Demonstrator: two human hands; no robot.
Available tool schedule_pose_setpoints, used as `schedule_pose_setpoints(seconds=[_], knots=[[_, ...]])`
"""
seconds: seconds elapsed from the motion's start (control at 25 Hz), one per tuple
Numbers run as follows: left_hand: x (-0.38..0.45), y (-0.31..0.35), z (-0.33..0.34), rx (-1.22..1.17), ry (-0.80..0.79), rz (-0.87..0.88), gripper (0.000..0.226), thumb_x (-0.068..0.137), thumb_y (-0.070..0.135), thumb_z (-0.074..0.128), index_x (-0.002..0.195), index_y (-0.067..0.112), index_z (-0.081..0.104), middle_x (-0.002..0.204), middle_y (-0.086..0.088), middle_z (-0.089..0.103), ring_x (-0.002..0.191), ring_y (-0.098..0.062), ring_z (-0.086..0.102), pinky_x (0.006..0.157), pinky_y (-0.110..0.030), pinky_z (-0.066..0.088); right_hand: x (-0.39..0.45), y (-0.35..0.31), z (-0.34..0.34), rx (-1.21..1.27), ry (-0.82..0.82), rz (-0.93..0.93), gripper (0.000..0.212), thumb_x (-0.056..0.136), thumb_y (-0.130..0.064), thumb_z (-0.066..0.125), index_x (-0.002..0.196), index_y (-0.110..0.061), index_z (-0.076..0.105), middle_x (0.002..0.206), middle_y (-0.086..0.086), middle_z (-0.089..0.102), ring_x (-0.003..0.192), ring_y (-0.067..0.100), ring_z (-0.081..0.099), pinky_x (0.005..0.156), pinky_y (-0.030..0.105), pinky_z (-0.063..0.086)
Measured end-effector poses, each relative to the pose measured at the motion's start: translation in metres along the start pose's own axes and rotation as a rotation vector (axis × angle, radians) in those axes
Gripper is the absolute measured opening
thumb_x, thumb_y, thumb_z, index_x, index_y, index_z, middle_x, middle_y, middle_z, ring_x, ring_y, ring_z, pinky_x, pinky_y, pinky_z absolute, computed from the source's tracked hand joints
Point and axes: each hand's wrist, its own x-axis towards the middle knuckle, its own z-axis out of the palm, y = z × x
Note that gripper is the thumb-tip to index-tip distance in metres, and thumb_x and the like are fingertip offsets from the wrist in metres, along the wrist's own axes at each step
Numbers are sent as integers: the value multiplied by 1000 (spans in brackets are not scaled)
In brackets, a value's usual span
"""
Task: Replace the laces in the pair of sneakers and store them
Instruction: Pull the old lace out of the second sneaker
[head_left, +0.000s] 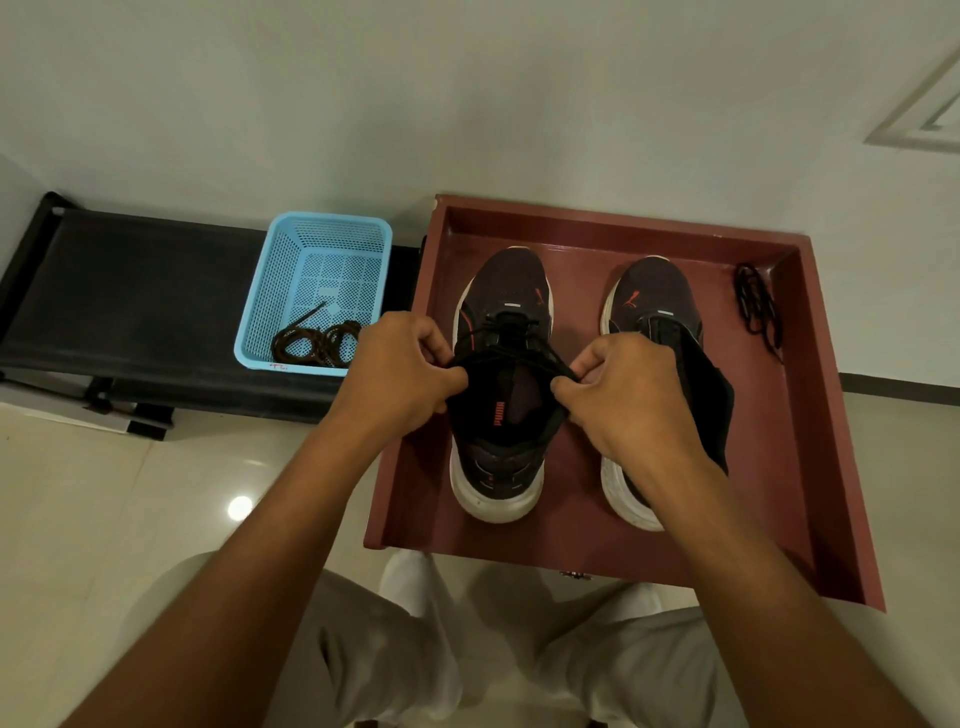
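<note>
You are looking at two dark, near-black sneakers: the left sneaker (501, 374) has a white sole, orange-red lettering on its insole and an orange-red logo near the toe, and the right sneaker (652, 306) matches it in colour. They sit in a reddish-brown tray (810, 415). The laces (511, 345) you pinch are black, as is the loose lace bundle (756, 306) by the tray's right wall. The basket (291, 291) is light blue with a perforated grid pattern and holds brown-and-black laces (317, 343). The bench (130, 291) is black, your trousers (363, 639) pale beige, the floor (104, 493) glossy cream.

"PUMA" on left sneaker's insole (500, 413)
</note>
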Motion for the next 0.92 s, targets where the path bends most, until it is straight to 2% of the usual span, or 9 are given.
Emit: schedule_pose_setpoints(seconds=[0.12,0.28,0.36,0.44,0.56,0.68,0.8,0.92], knots=[[-2,2,2,-1,-51,19,19,81,11,85,82,9,66,67,-9,72,50,-16,71,47,-21,53,-4,-2,0,11,-1,-16,17,83,-27,85,78,-22,70,66,-4,70,58,10,69,63,35,63],[-2,3,6,7,-67,59,27,77,17,88,79,12,62,66,-9,69,50,-17,68,48,-26,52,-10,-4,-1,35,2,-17,21,80,-34,88,78,-23,71,65,-7,68,57,4,66,55,18,53],[-1,3,8,44,-60,120,30,73,21,90,77,18,60,68,-2,66,52,-7,61,51,-23,47,-14,-4,-2,41,-9,-9,20,80,-35,88,79,-23,72,67,-8,68,58,4,66,52,15,51],[0,4,8,69,-62,184,32,71,23,91,79,23,59,70,2,64,55,-3,56,54,-19,45,-16,-3,-3,72,-28,-2,18,81,-33,88,79,-23,73,68,-7,69,59,5,68,56,17,54],[1,6,9,60,-49,280,33,70,23,91,83,25,61,71,3,61,59,-5,54,57,-24,49,-18,-1,-3,114,-28,-6,15,82,-30,87,80,-23,74,72,-6,71,63,7,70,64,25,59],[2,12,17,119,-8,433,33,69,19,91,89,27,66,80,9,54,66,-4,51,63,-23,44,-19,0,-1,125,-22,-14,12,85,-27,85,83,-22,74,75,-7,71,67,6,71,66,23,57],[3,20,30,209,-24,548,31,74,18,89,100,27,75,94,14,47,81,-3,50,74,-21,45,-20,1,0,128,-24,-12,12,89,-23,80,79,-22,73,71,-6,71,66,8,70,64,22,54],[6,21,38,245,-23,590,27,78,19,87,103,25,78,94,13,45,87,-8,52,76,-25,45,-20,2,3,100,-29,3,18,94,-21,75,77,-20,71,67,-2,70,64,11,70,59,20,50]])
